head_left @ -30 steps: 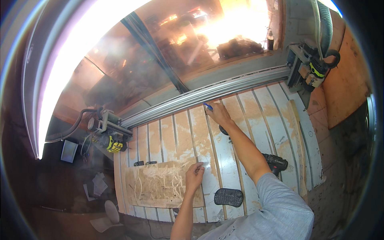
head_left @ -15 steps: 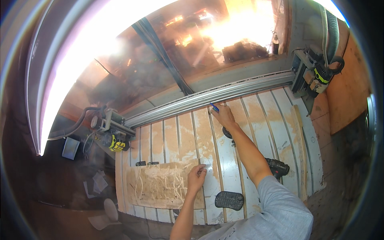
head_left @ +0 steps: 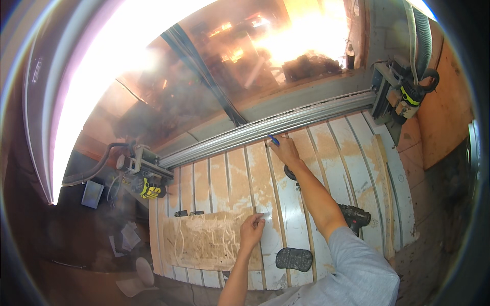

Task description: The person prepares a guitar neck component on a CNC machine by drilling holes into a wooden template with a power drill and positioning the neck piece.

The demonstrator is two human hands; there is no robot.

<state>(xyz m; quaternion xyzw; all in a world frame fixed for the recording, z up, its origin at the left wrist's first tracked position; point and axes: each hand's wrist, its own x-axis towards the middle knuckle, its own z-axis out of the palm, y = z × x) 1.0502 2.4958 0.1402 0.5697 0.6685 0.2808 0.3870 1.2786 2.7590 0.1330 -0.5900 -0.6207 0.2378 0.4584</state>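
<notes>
My right hand (head_left: 286,151) grips a blue pen (head_left: 274,139) at the far part of a slotted, dust-covered worktable (head_left: 235,178), just below a metal rail (head_left: 306,113). A round black object (head_left: 290,173) lies partly hidden beneath my right wrist. Loosely curled, my left hand (head_left: 251,229) rests by the upper right edge of a carved, scored wooden board (head_left: 199,242), its index finger and thumb apart with nothing visible between them. A black mini keyboard (head_left: 294,259) lies right of that board, and a black drill (head_left: 357,217) is partly behind my right forearm.
Spindle units hang at the rail's left (head_left: 149,187) and right (head_left: 411,97) ends, with hoses. A long wooden strip (head_left: 383,188) runs along the table's right side. Small black clamps (head_left: 196,213) sit above the board. Papers (head_left: 130,237) lie low at the left, beyond the table.
The whole view has shifted slightly down and right. My right hand still holds the pen by the rail, tilted a little differently, and my left hand stays by the board's edge.
</notes>
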